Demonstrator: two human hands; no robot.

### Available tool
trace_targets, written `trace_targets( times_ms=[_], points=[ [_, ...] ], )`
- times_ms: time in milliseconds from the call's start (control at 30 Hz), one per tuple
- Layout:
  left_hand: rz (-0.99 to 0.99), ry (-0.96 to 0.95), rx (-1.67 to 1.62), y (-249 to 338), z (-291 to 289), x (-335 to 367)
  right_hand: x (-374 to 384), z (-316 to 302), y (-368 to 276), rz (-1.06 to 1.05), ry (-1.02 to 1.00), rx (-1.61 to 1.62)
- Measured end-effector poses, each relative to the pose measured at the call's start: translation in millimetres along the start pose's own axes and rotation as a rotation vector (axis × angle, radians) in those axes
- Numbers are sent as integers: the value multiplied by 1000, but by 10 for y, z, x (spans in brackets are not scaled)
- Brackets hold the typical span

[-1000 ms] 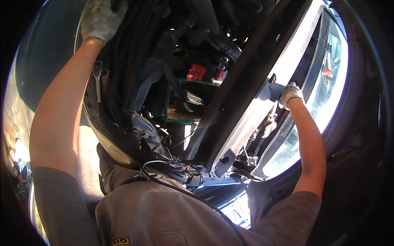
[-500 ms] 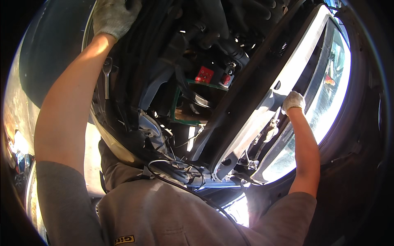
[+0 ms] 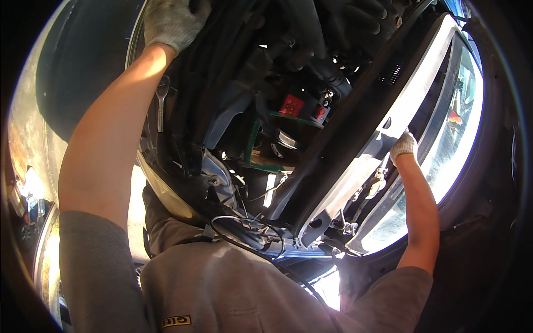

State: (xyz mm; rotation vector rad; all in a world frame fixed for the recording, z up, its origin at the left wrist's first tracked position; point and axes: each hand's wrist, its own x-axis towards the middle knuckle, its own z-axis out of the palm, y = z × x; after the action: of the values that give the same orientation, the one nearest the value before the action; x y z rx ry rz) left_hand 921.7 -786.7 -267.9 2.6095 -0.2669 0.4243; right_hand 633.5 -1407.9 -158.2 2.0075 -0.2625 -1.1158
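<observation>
My left hand (image 3: 175,25), in a greyish work glove, is at the front rim of an open engine bay. Its fingers run past the upper picture edge, so their grip is hidden. A metal ratchet wrench (image 3: 161,102) lies just below that wrist on the dark front trim. My right hand (image 3: 403,147), in a light knitted glove, is closed at the inner edge of a long pale metal panel (image 3: 413,83) below the windshield. Whatever its fingers hold is hidden by the hand and panel. Beside it in the gap sits a small metal mechanism (image 3: 377,183).
Dark hoses and pipes (image 3: 302,28) fill the engine bay. A green-edged open compartment (image 3: 252,144) and a red box (image 3: 291,105) show deeper inside. A black cable (image 3: 283,244) loops across in front of my torso. The windshield (image 3: 455,133) lies at right.
The whole view has shifted slightly, so everything sits further right and lower. My right hand has turned a little at the panel edge. My left hand stays at the front rim.
</observation>
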Motion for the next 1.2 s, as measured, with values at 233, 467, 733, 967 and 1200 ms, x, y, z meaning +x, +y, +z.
trace_targets(
  times_ms=[233,467,733,967,1200],
  points=[
    [-15,-39,-2,-5,-25,17,-210,-308,6,-134,-90,-234],
    [-14,-33,2,-54,35,-3,-522,-1035,-143,22,-202,-155],
    [-32,-135,205,-178,166,-4,-427,-782,-105,-23,-67,-80],
    [40,-87,174,-303,230,-13,-403,-847,-33,-12,-205,-79],
    [45,-92,233,-283,227,1,-442,-986,-46,99,-306,-16]
  ],
)
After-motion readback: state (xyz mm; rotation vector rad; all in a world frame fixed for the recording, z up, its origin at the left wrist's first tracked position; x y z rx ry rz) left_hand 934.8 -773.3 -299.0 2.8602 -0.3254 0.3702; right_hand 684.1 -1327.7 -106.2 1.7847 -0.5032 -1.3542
